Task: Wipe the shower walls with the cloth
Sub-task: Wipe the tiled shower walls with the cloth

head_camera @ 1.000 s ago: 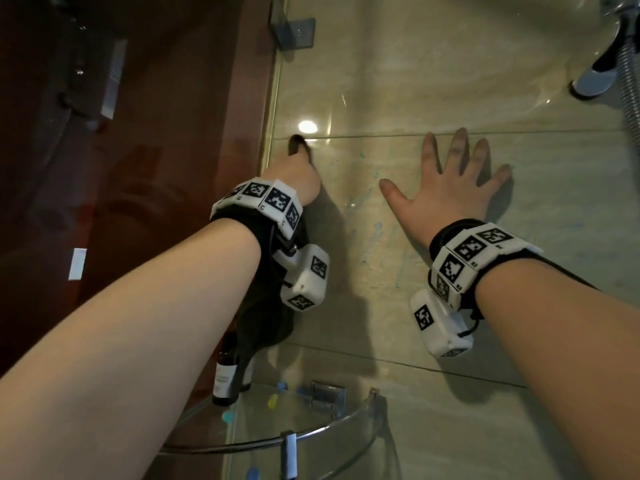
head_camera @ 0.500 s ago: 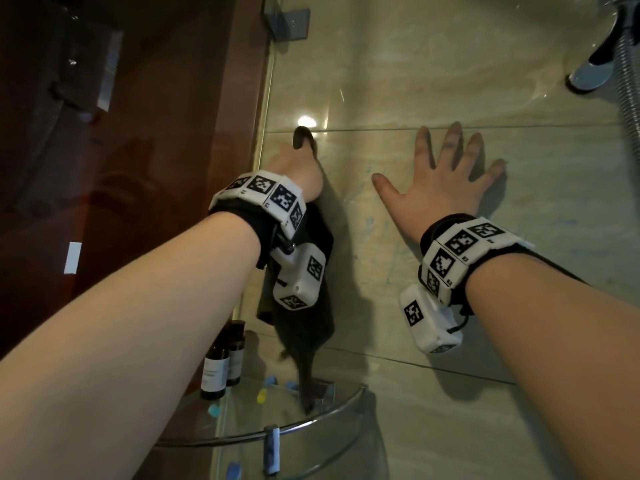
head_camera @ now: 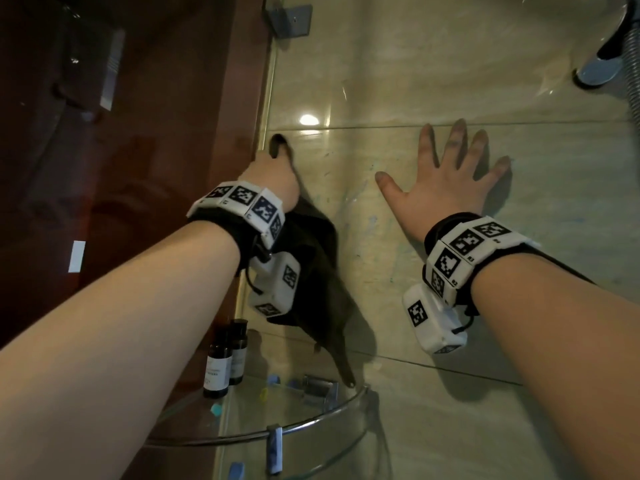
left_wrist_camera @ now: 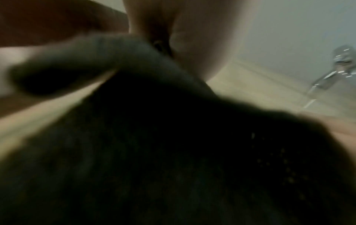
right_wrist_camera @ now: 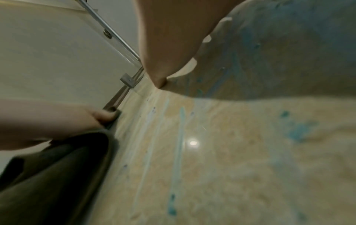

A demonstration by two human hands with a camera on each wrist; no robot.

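Observation:
My left hand (head_camera: pixel 273 174) grips a dark cloth (head_camera: pixel 318 278) and holds its top against the beige tiled shower wall (head_camera: pixel 381 81), right at the corner by the glass panel. The rest of the cloth hangs below my wrist, its tip near the shelf. The cloth (left_wrist_camera: pixel 173 152) fills the blurred left wrist view. My right hand (head_camera: pixel 446 181) lies flat on the wall with fingers spread, holding nothing. Blue-green streaks (right_wrist_camera: pixel 179 137) run down the tile between the two hands, with the cloth (right_wrist_camera: pixel 48 175) to their left.
A glass corner shelf (head_camera: pixel 311 424) with a metal rail sits below, carrying two small dark bottles (head_camera: pixel 221 362). A shower head (head_camera: pixel 602 67) and its hose (head_camera: pixel 635 46) hang at the upper right. A metal bracket (head_camera: pixel 291 20) holds the glass panel (head_camera: pixel 138 168) on the left.
The cloth's hanging tail has swung right, from under my left wrist to over the shelf's bracket. My left hand stays at the corner and my right hand stays flat on the tile.

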